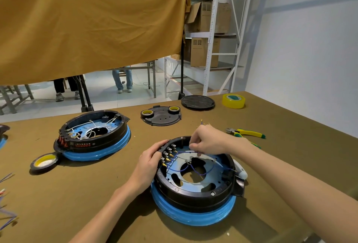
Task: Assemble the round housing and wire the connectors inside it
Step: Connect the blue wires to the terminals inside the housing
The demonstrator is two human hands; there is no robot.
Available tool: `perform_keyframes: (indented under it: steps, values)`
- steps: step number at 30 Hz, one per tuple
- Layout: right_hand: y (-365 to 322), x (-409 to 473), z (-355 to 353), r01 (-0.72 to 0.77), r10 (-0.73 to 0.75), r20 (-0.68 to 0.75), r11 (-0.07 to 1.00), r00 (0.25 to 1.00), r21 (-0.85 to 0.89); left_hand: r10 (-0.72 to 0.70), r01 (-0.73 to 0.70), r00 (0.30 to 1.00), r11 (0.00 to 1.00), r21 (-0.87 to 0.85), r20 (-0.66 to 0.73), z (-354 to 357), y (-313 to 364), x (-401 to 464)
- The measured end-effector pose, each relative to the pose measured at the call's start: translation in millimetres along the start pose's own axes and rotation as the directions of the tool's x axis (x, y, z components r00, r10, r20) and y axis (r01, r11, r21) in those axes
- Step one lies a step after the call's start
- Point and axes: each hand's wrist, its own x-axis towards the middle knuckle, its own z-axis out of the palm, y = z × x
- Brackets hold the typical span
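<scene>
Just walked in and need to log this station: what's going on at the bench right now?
A person is wiring a round housing on the bench. The left hand grips its rim by the row of brass connectors, steadying it. The right hand pinches a blue wire above the interior; several blue wires already loop inside. A second housing, with white wiring, sits further left. Yellow-handled pliers lie unused to the right.

Second housing (pixel 93 136) left of housing (pixel 195 180); pliers (pixel 246 132) right.
</scene>
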Motion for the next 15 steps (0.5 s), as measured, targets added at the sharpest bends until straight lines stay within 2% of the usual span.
perform_keyframes:
  steps: [7,15]
  values:
    - [3.5,-5.4,3.8,0.027,-0.034,0.134,0.998,0.99,0.06,0.0,0.0,1.0,1.0,0.013,-0.005,0.8,1.9,-0.4]
    - [9.5,-3.1,4.8,0.059,-0.06,0.1,0.998,0.993,0.012,-0.001,0.001,1.0,1.0,0.012,0.002,0.5,3.8,-1.7]
